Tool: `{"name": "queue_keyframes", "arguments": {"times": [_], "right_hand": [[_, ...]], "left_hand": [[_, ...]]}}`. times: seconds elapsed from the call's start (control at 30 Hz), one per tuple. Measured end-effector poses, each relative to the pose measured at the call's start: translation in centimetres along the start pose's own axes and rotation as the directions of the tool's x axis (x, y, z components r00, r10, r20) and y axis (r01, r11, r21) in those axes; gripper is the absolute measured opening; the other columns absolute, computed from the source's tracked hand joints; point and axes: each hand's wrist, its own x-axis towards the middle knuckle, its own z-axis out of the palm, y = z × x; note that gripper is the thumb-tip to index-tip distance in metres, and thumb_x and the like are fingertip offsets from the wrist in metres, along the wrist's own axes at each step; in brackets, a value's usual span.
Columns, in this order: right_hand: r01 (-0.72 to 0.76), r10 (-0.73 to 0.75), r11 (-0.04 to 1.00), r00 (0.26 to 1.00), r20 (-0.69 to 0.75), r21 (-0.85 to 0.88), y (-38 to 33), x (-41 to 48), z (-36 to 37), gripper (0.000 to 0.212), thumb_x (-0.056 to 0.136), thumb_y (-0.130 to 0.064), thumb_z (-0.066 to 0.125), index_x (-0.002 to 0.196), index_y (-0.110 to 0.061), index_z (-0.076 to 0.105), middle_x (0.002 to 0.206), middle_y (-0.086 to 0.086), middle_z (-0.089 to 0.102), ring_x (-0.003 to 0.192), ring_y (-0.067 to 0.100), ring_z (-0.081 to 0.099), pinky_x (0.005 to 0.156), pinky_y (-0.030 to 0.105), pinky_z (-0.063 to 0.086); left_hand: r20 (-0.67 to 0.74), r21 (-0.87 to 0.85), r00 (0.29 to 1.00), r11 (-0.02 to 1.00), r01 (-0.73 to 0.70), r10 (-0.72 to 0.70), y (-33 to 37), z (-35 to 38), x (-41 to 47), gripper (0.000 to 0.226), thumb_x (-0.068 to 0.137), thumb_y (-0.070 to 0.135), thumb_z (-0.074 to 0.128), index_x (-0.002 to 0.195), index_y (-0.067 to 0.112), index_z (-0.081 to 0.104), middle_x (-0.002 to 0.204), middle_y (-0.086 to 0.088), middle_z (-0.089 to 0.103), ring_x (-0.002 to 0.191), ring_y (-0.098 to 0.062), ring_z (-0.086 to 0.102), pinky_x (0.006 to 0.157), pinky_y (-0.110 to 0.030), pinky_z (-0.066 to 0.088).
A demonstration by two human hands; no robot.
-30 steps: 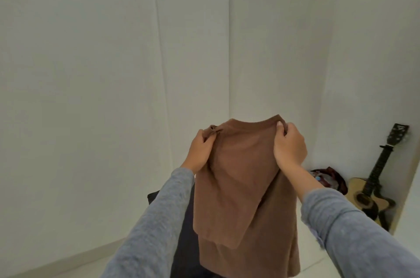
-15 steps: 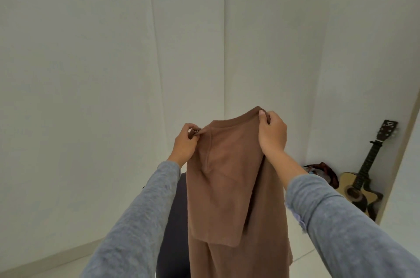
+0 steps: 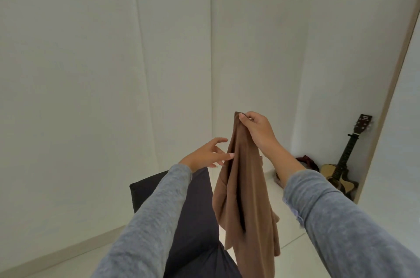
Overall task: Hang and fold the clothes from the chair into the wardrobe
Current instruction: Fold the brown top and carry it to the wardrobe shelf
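Pale, plain walls (image 3: 79, 73) all round, split by thin vertical seams (image 3: 211, 50) at 11 and 12 o'clock, with an inner corner at 2 o'clock. Below, pale glossy floor (image 3: 272, 189) with a faint joint line, edged at 8 o'clock by a low light baseboard (image 3: 68, 248). At 3 o'clock, a slanting light wood trim (image 3: 389, 100). Just inside it, at 4 o'clock, an acoustic guitar (image 3: 346, 155) propped upright in the corner, beside a dark red bundle (image 3: 306, 160) on the floor. Soft, even light throughout.
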Motion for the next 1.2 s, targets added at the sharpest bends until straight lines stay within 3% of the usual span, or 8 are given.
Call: {"name": "queue_keyframes", "arguments": {"times": [0.13, 0.27, 0.5, 0.67, 0.83, 0.9, 1.07, 1.2], "right_hand": [[-0.033, 0.033, 0.999, 0.999, -0.018, 0.006, 0.7, -0.4, -1.0, 0.025, 0.094, -0.026, 0.053, 0.076, -0.009, 0.056, 0.064, -0.001, 0.050, 0.058, 0.010, 0.044, 0.053, 0.019, 0.035], [-0.080, 0.080, 0.997, 0.996, -0.050, 0.000, 1.4, -0.6, -1.9, 0.026, 0.094, -0.027, 0.053, 0.072, -0.013, 0.055, 0.068, 0.000, 0.053, 0.061, 0.010, 0.048, 0.057, 0.021, 0.037], [-0.222, 0.213, 0.968, 0.973, 0.084, 0.114, 3.6, -2.8, -1.8, 0.009, 0.091, -0.024, 0.059, 0.085, -0.019, 0.054, 0.072, 0.001, 0.054, 0.058, 0.010, 0.049, 0.047, 0.018, 0.038], [-0.514, 0.394, 0.855, 0.731, 0.558, 0.070, 6.2, -5.9, 0.6, 0.033, 0.096, -0.049, 0.038, 0.115, -0.024, 0.048, 0.066, 0.011, 0.061, 0.045, 0.019, 0.058, 0.045, 0.023, 0.048], [-0.381, 0.541, 0.840, 0.554, 0.632, -0.385, 8.3, -7.5, 3.6, 0.041, 0.098, -0.046, 0.037, 0.128, -0.018, 0.041, 0.078, 0.007, 0.068, 0.050, 0.016, 0.062, 0.058, 0.029, 0.054], [-0.318, 0.517, 0.854, 0.611, 0.599, -0.412, 9.7, -7.7, 4.9, 0.035, 0.096, -0.037, 0.049, 0.125, -0.019, 0.042, 0.080, 0.005, 0.066, 0.054, 0.017, 0.061, 0.058, 0.028, 0.054], [-0.079, 0.180, 0.936, 0.945, 0.272, -0.344, 11.4, -7.7, 7.9, 0.021, 0.086, -0.031, 0.064, 0.104, -0.025, 0.054, 0.092, -0.005, 0.057, 0.086, 0.015, 0.059, 0.077, 0.031, 0.052], [0.051, 0.066, 0.943, 0.940, 0.334, -0.329, 10.7, -7.5, 10.6, 0.050, 0.079, -0.040, 0.069, 0.121, -0.026, 0.047, 0.116, -0.005, 0.046, 0.109, 0.011, 0.045, 0.094, 0.031, 0.043]], "left_hand": [[0.058, 0.111, 0.997, 0.993, 0.036, -0.043, -0.7, 1.6, 1.0, 0.034, 0.081, 0.031, 0.072, 0.111, 0.022, 0.057, 0.101, 0.005, 0.060, 0.094, -0.011, 0.060, 0.084, -0.026, 0.052], [-0.128, 0.145, 0.992, 0.989, 0.010, 0.009, -2.1, 2.7, 2.0, 0.005, 0.090, 0.014, 0.060, 0.091, 0.009, 0.062, 0.089, -0.007, 0.060, 0.081, -0.020, 0.059, 0.073, -0.028, 0.052], [-0.537, -0.013, 0.837, 0.991, -0.130, 0.103, -0.3, -1.1, 3.3, 0.029, 0.091, -0.002, 0.036, 0.082, 0.021, 0.052, 0.082, -0.008, 0.060, 0.072, -0.020, 0.054, 0.069, -0.033, 0.050], [-0.510, -0.142, 0.848, 0.958, -0.247, 0.144, 2.1, -2.9, 3.0, 0.031, 0.096, -0.001, 0.031, 0.084, 0.023, 0.048, 0.089, -0.009, 0.061, 0.082, -0.020, 0.058, 0.072, -0.029, 0.051], [-0.482, -0.151, 0.859, 0.949, -0.275, 0.172, 2.0, -4.2, 1.6, 0.027, 0.096, 0.002, 0.033, 0.089, 0.023, 0.047, 0.090, -0.009, 0.061, 0.081, -0.017, 0.056, 0.073, -0.030, 0.047], [-0.509, -0.162, 0.844, 0.945, -0.284, 0.166, 1.6, -4.9, 0.8, 0.026, 0.096, 0.003, 0.035, 0.088, 0.024, 0.048, 0.090, -0.008, 0.060, 0.081, -0.017, 0.054, 0.072, -0.028, 0.045], [-0.537, -0.167, 0.830, 0.946, -0.279, 0.150, 0.6, -7.0, -1.4, 0.026, 0.094, 0.004, 0.038, 0.087, 0.026, 0.049, 0.084, -0.002, 0.061, 0.078, -0.016, 0.053, 0.072, -0.029, 0.042], [-0.548, -0.182, 0.823, 0.939, -0.291, 0.150, 0.1, -8.2, -3.0, 0.025, 0.094, 0.003, 0.037, 0.088, 0.025, 0.048, 0.083, -0.001, 0.059, 0.073, -0.012, 0.052, 0.065, -0.022, 0.042]]}}
